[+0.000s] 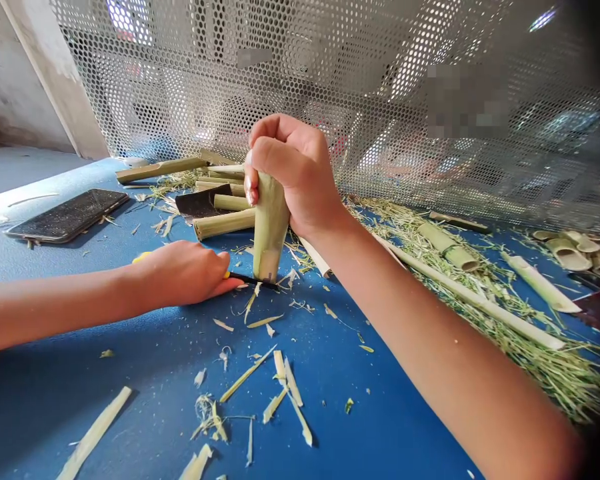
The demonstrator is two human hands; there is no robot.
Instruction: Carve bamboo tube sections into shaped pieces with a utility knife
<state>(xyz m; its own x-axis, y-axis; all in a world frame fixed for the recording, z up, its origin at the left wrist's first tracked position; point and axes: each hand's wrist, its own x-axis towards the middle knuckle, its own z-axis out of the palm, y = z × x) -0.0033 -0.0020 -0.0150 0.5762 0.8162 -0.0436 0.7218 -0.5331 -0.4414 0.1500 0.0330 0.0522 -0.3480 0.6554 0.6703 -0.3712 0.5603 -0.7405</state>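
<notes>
My right hand [295, 170] is wrapped round the top of a pale green bamboo piece [270, 227], which stands nearly upright with its lower end on the blue table [370, 400]. Close to the table, my left hand [185, 273] is closed on the yellow handle of a knife [247, 279]. Its dark blade points right and lies at the foot of the bamboo, touching or very near it. A whitish shaved patch shows low on the bamboo. Thin shavings [253, 307] lie around the blade.
Left of the hands lies a dusty phone [70, 213]. Behind them are several cut bamboo pieces [225, 223]. To the right spreads a heap of green shavings [520, 333] with a long bamboo strip [470, 293]. A perforated metal screen [220, 87] borders the far side.
</notes>
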